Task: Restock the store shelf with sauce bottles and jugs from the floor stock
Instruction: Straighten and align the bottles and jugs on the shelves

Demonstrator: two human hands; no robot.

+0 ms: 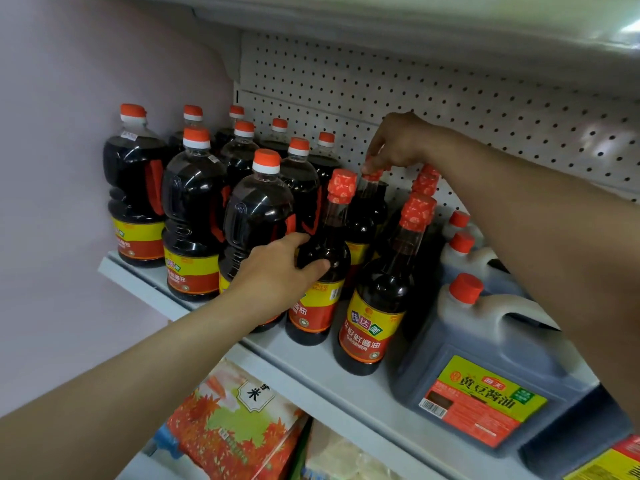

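Dark brown plastic sauce bottles point(194, 216) with orange caps and yellow-and-red labels, slim dark glass bottles point(381, 289) with red patterned foil tops (pale flecks), blue-grey plastic jug point(485, 368) with green-and-red label, white perforated back panel point(450, 98) dotted black

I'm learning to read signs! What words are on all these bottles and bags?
"味达美" and "味极鲜酱油" on the label of the front slim bottle.
"海天" and "黄豆酱油" on the label of the front jug.
"米" on the tag of the bag on the shelf below.
Small print on those labels: too small to read.
Labels on the big round bottles at the left: blurred, only "酱油" can be guessed.
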